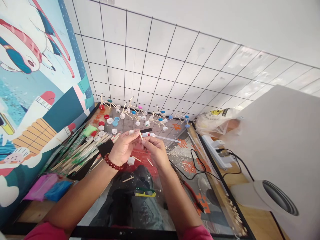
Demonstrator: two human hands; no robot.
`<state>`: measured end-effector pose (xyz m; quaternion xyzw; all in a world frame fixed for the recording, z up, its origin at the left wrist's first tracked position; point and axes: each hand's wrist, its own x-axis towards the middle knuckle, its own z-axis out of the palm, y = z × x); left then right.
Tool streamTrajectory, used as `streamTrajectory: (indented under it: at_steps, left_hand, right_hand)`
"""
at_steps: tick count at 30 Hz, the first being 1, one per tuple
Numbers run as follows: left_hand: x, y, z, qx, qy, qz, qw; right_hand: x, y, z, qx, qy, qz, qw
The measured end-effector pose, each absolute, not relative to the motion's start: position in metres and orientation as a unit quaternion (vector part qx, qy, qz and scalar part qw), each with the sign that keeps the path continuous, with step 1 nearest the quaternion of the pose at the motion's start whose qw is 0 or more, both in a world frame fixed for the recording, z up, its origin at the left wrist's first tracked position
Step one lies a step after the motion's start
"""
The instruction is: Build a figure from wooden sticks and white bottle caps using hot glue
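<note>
My left hand [123,145], with a red bead bracelet [113,163] on the wrist, is closed in a pinch at the upper end of a short wooden stick [141,135]. Thumb and fingers of my right hand [157,151] pinch the same stick's lower end. Just behind my left fingertips a black strip [147,130] sticks out; I cannot tell whether that hand holds it. A white bottle cap [130,161] lies below the hands, near a loose stick piece [136,158]. Beyond them lies a translucent rod [167,137], its near end partly hidden.
Stick-and-cap figures [152,118] line the back near the grid-lined wall. Loose caps [110,121] and bundled wooden sticks [82,151] are at left, with pink [42,186] and blue packets [58,190]. Red-handled pliers [195,196], a black cable [192,170] and a power strip [217,151] are right.
</note>
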<state>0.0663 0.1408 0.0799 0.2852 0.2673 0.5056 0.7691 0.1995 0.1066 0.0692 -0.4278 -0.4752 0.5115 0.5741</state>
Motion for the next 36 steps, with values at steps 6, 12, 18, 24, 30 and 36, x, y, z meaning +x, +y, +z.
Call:
streamTrajectory:
  at_steps: [6,12,18,24,30,36]
  left_hand:
    - [0.066,0.141,0.076,0.275,0.262,0.501,0.778]
    - [0.066,0.142,0.073,0.274,0.237,0.482,0.798]
    - [0.066,0.142,0.074,0.236,0.257,0.496,0.796]
    - [0.068,0.141,0.076,0.244,0.291,0.511,0.771]
    - [0.069,0.138,0.080,0.268,0.299,0.525,0.750]
    - [0.069,0.139,0.081,0.290,0.309,0.524,0.739]
  right_hand:
    - [0.200,0.107,0.068,-0.425,-0.473,0.520,0.570]
    - [0.201,0.108,0.064,-0.409,-0.477,0.534,0.566]
    - [0.198,0.107,0.064,-0.416,-0.470,0.506,0.591]
    - [0.197,0.108,0.064,-0.444,-0.488,0.455,0.599]
    - [0.198,0.109,0.057,-0.476,-0.505,0.422,0.583]
    - [0.197,0.109,0.057,-0.469,-0.519,0.397,0.595]
